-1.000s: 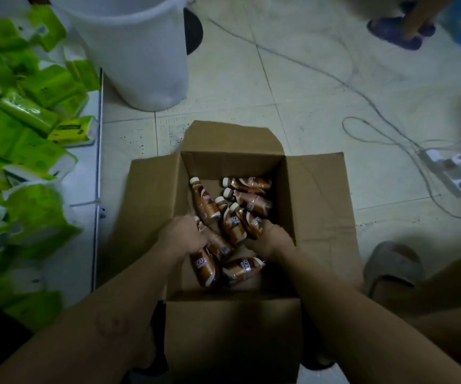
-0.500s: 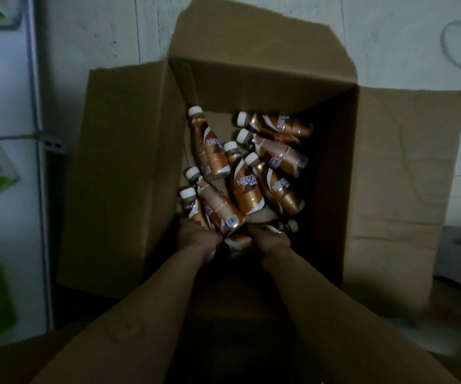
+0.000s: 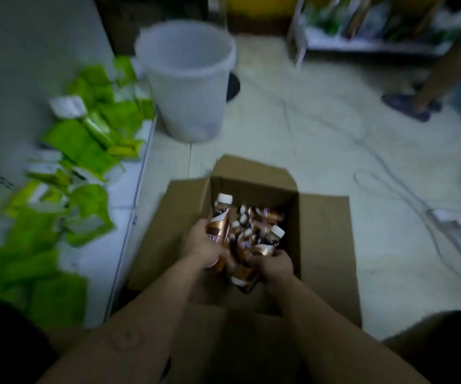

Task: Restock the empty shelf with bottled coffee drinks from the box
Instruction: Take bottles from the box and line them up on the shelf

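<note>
Blurring softens the whole view, so labels on the bottles cannot be read and the heap of bottles [image 3: 254, 225] lying deep in the cardboard box [image 3: 323, 245] runs together into brown and white patches. The left hand [image 3: 203, 245] is wrapped around one bottle [image 3: 219, 220], held upright above the box's left side with its white cap on top. The right hand [image 3: 275, 266] is closed on a second bottle [image 3: 266, 243], cap tilted up to the right; a further bottle just beneath that hand is half hidden, and whether the hand holds it too cannot be told. Beyond the box stands a white bucket [image 3: 187, 87]. Green packets [image 3: 85, 151] crowd a low shelf [image 3: 132, 206] to the left. Cables [image 3: 390, 184] trail across the floor on the right.
</note>
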Tool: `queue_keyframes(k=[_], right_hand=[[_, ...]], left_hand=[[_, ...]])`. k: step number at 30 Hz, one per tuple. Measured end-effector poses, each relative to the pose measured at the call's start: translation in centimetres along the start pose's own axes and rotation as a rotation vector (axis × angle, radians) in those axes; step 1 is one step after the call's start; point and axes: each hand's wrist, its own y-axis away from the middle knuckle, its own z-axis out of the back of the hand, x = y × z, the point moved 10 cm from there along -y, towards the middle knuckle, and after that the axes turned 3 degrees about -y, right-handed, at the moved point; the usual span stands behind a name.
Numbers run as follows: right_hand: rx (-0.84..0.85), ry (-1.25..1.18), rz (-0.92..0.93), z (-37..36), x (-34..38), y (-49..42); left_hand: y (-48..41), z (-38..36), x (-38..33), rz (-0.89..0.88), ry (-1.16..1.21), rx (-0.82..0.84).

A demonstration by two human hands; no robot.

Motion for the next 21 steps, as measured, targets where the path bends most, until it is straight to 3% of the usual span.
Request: queue_keyframes(k=[6,12,16,21], right_hand=[[0.290,-0.092,0.454,0.2,16.1,12.8],[0.515,-0.082,0.854,0.2,28.2,29.2],[0.656,-0.041,1.006,-1.5,31.9,37.0],[0.846,-0.025,1.063,-6.2,33.9,42.6]], left_hand=[[12.0,12.8,-11.2,-0.403,0.037,-0.242],[23.3,22.5,-17.8,-0.627,0.130,-0.371],[29.0,27.7,-20.2,-0.750,0.085,-0.481],[33.5,33.7,-19.5,-0.775,0.073,-0.561]])
